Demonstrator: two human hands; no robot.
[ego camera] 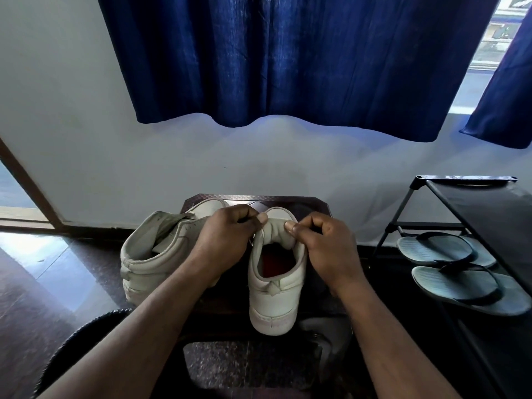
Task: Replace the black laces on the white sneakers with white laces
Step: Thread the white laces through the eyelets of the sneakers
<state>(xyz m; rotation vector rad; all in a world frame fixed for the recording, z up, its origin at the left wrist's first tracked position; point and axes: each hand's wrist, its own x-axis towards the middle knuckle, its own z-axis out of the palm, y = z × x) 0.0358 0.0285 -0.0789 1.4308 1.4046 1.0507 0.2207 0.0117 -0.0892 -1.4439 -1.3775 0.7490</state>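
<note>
Two white sneakers stand on a small dark table [313, 203]. The right sneaker [275, 286] points away from me, heel toward me, its red insole showing. The left sneaker [152, 254] lies turned to the left beside it. My left hand [227, 240] and my right hand [322, 246] sit at the two sides of the right sneaker's tongue, fingers curled, thumbs pressing on the tongue. My hands hide the lace area, and I cannot tell what the fingers pinch. No lace is plainly visible.
A black shoe rack [483, 214] stands at the right with a pair of grey flip-flops [449, 263] on its shelf. A blue curtain [288, 59] hangs over the white wall behind. A dark chair edge [77, 338] is at lower left.
</note>
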